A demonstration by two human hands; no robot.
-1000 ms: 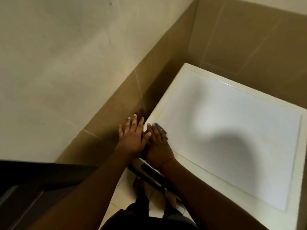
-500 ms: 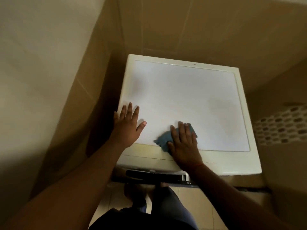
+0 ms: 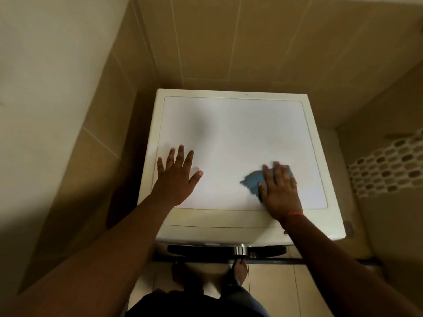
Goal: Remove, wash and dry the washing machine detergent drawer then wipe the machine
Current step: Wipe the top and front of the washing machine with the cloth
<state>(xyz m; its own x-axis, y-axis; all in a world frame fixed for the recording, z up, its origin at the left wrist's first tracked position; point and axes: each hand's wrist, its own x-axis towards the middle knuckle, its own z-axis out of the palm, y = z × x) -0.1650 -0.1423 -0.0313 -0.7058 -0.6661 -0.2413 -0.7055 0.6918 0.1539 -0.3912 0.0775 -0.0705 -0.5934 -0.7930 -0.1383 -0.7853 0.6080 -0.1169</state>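
The washing machine point(image 3: 240, 143) fills the middle of the head view, its white top panel facing up between tiled walls point(image 3: 229, 42). The right hand point(image 3: 278, 188) lies at about 4 o'clock on that panel, fingers point(image 3: 278, 172) straight and close together, flat on a blue cloth point(image 3: 253, 181) and pressing it to the surface; the blur around it suggests a wiping stroke. The left hand point(image 3: 177, 177) rests at about 8 o'clock near the left edge, fingers spread wide and holding nothing, probably bracing the person's lean over the machine. This looks like the last stage, wiping the machine. The dark control strip point(image 3: 206, 249) runs along the front edge at 6 o'clock; whether the detergent drawer sits there I cannot tell. 2 bare feet point(image 3: 238, 269) stand on the floor tiles below.
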